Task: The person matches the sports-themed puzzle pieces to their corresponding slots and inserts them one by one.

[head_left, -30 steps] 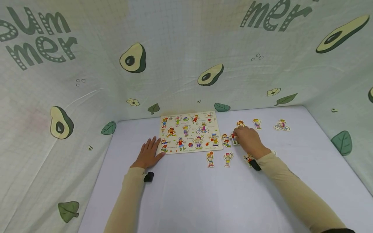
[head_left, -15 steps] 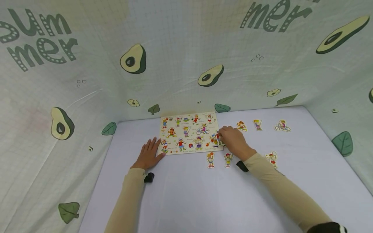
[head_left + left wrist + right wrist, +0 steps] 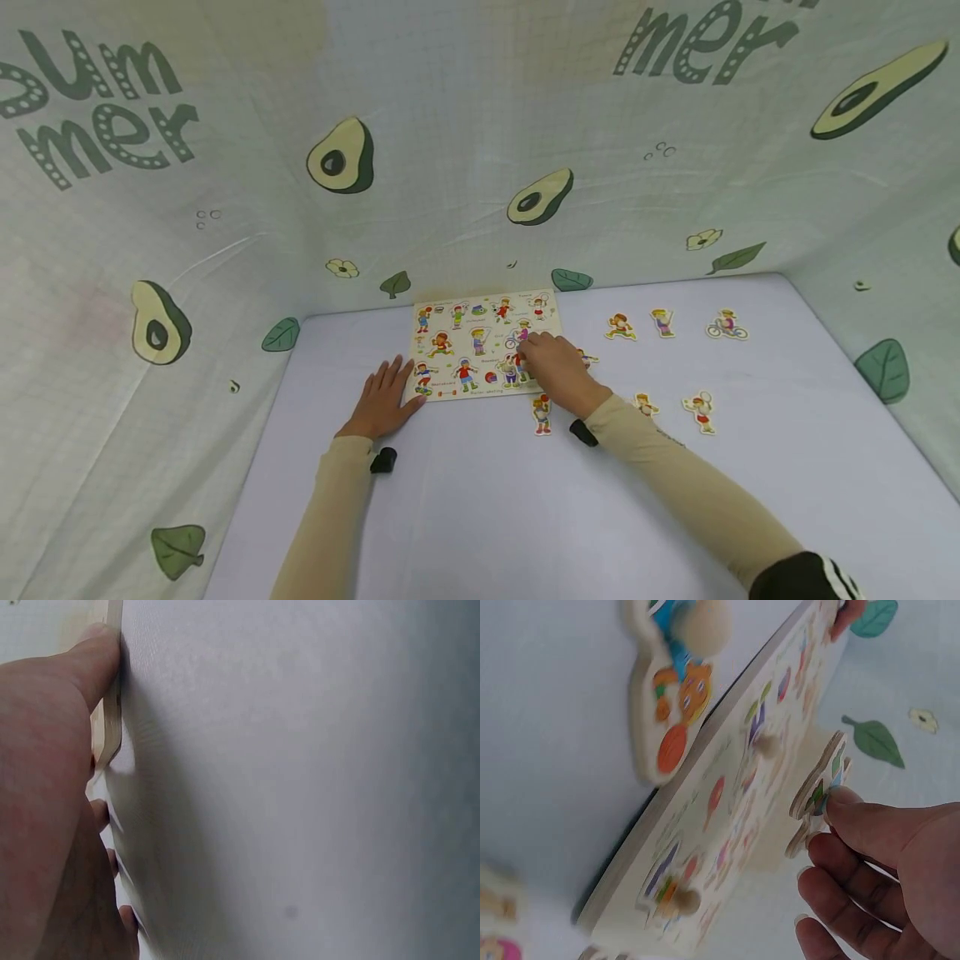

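Note:
A wooden puzzle board (image 3: 450,392) printed with sports figures lies at the back of the table. My right hand (image 3: 558,371) is above its lower right part, pinching a puzzle piece (image 3: 817,791) between thumb and fingertips. In the right wrist view the piece is tilted and held apart from the board; its figure shows in part, with green and blue patches. Knobbed pieces (image 3: 686,901) sit in the board below it. My left hand (image 3: 381,400) rests spread at the board's lower left corner, its thumb (image 3: 97,656) touching the edge.
Loose pieces lie right of the board: a runner (image 3: 620,327), a batter (image 3: 662,322), a cyclist (image 3: 727,324) and a racket player (image 3: 701,412). A ball player piece (image 3: 542,414) lies close before the board. My right arm partly covers others. A printed cloth (image 3: 435,233) hangs behind.
My right hand has carried the puzzle piece leftward from among the loose pieces, over the board's right edge, to above its lower right part. The left hand stays in place.

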`<state>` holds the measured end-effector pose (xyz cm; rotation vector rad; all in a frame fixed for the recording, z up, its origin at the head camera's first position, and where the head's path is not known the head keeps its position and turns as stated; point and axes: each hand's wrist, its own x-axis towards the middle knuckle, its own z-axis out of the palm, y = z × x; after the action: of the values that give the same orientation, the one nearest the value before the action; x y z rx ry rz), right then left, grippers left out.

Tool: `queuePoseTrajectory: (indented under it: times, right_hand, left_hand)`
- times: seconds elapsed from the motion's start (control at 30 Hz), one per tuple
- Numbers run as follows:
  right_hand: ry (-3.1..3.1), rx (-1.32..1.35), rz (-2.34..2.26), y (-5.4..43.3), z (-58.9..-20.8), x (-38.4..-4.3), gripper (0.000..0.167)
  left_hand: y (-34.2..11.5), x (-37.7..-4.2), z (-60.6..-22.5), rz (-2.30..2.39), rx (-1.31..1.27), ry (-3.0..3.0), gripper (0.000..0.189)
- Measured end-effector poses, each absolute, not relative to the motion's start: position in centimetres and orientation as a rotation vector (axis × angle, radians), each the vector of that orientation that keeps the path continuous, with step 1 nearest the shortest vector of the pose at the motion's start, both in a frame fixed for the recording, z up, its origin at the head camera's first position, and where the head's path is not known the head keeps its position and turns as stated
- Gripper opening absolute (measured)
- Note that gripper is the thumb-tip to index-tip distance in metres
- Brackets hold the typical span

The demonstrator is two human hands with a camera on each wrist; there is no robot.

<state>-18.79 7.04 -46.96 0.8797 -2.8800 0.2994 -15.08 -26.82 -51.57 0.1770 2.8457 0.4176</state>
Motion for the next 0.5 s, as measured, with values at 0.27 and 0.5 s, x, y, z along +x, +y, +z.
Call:
queuePoseTrajectory:
  times: [0.27,0.5]
  right_hand:
    - [-2.853,0.961,0.348,4.5,-47.1,-18.5,0.020]
    - [-2.829,0.983,0.384,2.5,-47.4,-18.4,0.017]
  left_hand:
    - [-27.2,-15.4,-52.1,0.393,0.178,2.833,0.081]
    - [-26.9,-15.2,-51.7,0.403,0.173,2.832,0.080]
